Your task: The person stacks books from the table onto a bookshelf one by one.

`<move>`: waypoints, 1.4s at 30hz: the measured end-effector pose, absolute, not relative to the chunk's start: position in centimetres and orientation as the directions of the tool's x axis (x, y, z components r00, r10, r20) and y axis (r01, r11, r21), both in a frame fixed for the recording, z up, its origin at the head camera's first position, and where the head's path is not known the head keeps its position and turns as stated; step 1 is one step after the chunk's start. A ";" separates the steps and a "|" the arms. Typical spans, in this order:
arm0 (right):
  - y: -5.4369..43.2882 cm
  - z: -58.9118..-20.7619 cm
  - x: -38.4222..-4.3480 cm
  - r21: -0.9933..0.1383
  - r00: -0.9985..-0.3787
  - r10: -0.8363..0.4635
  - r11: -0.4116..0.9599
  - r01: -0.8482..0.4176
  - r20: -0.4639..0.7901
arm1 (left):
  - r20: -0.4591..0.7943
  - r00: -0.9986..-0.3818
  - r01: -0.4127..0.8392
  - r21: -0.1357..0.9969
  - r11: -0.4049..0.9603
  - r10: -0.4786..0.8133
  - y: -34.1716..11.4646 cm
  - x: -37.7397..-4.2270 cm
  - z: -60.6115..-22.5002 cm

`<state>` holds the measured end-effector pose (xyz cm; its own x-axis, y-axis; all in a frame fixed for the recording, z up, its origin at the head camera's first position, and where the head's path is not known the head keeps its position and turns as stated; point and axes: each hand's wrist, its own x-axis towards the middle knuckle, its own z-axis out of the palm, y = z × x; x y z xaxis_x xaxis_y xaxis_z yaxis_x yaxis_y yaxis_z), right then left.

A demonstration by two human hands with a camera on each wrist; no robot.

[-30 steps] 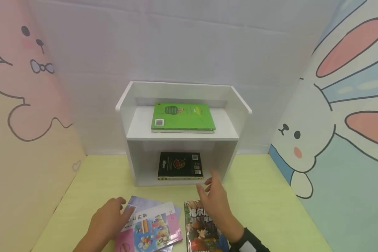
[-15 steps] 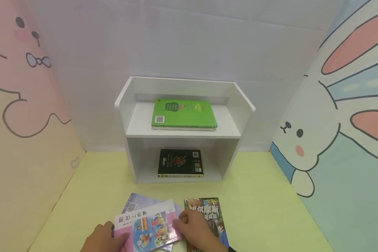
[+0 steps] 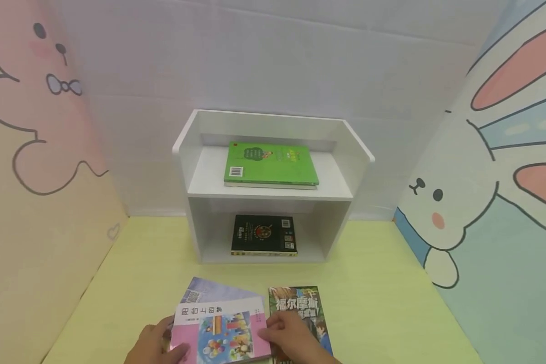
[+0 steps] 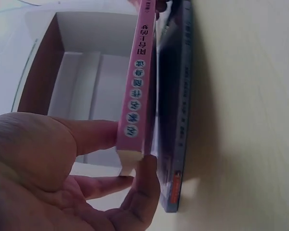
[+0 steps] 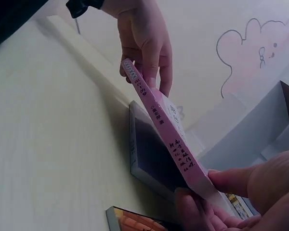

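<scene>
Both hands hold a pink-and-white book (image 3: 227, 328) by its two sides, lifted a little off the lavender book (image 3: 218, 289) under it. At its left end, my left hand (image 3: 152, 344) pinches it, thumb on the cover and fingers beneath; the left wrist view shows its pink spine (image 4: 136, 91) between them. My right hand (image 3: 293, 336) grips the opposite end, thumb on top, as the right wrist view shows. The lavender book (image 4: 173, 110) lies flat on the table. Beside it, partly behind my right hand, lies a comic-style book (image 3: 307, 308) with a dark, colourful cover.
A white two-tier shelf (image 3: 273, 196) stands at the back of the pale yellow table (image 3: 382, 293). A green book (image 3: 270, 164) lies on its upper tier, a black book (image 3: 264, 234) on the lower. Painted panels stand at both sides.
Both hands came down from above the books and took hold of the pink-and-white book at its sides. It has since risen slightly and shifted right over the lavender one.
</scene>
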<state>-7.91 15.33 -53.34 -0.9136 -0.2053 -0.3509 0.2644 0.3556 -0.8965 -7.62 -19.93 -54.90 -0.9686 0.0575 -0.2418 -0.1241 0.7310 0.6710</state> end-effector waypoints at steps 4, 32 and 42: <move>16.6 -53.1 -7.3 -0.903 -0.912 -0.178 0.304 0.305 -0.368 | -0.273 -0.956 -0.168 0.813 0.558 0.109 -19.0 -7.6 -54.3; 21.4 -46.9 -13.7 -0.991 -0.996 0.088 0.129 0.039 -0.028 | -0.012 -0.992 0.018 0.972 0.233 0.124 -12.4 -16.9 -46.4; 21.9 -44.2 -16.8 -0.993 -0.987 0.161 0.118 0.006 0.013 | 0.038 -0.993 0.065 0.965 0.254 0.110 -11.1 -20.4 -44.0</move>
<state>-16.78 21.95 -44.22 -0.9869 0.1609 0.0134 0.0057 0.1177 -0.9930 -20.45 -11.10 -43.98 -0.9932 0.1099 0.0382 0.0652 0.2537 0.9651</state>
